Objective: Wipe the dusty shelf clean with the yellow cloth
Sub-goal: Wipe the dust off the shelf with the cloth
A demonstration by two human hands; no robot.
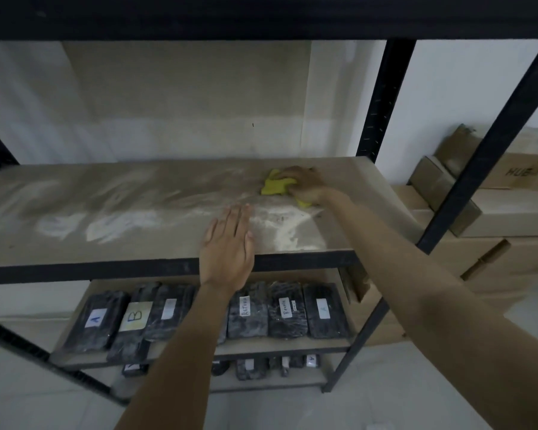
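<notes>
The dusty shelf [112, 209] is a beige board in a black metal rack, streaked with white dust across its middle and front. My right hand [306, 184] presses the crumpled yellow cloth [275, 184] onto the board near its back right corner, and part of the cloth is hidden under the palm. My left hand [229, 246] lies flat on the front edge of the shelf with fingers straight and close together, holding nothing.
Black rack posts [382, 100] stand at the right. The lower shelf [261, 346] holds several black wrapped packs with white labels. Stacked cardboard boxes [503, 218] sit to the right of the rack. A white wall is behind.
</notes>
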